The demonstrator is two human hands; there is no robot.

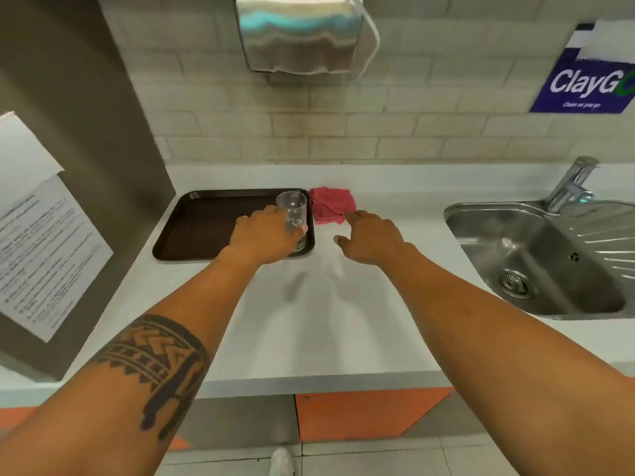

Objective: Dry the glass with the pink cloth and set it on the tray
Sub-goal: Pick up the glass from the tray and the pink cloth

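Two bare hands work over the pale grey countertop (309, 321). Left hand (264, 235) wraps the clear, straight-sided drinking glass (292, 211) low on its wall, thumb side toward the camera; the glass stands upright at the near right corner of the dark brown rectangular plastic tray (206, 221). Whether its base rests on the tray or hovers just above cannot be told. Grip is low, presumably to keep the rim free and the glass steady.

Right hand (374, 238) holds nothing: fingers loosely spread, the fingertips (352, 216) touching or just short of the near edge of the crumpled pink cloth (331, 207). The cloth lies on the counter just beside the tray's right rim, within easy reach of both hands.

Droplets or specks show on the glass wall; unclear which. Stainless steel sink (536, 262) sits well apart to the right.

Judgement: glass secured in one hand, cloth at the other's fingertips; either drying is about to start or the glass has just been placed.
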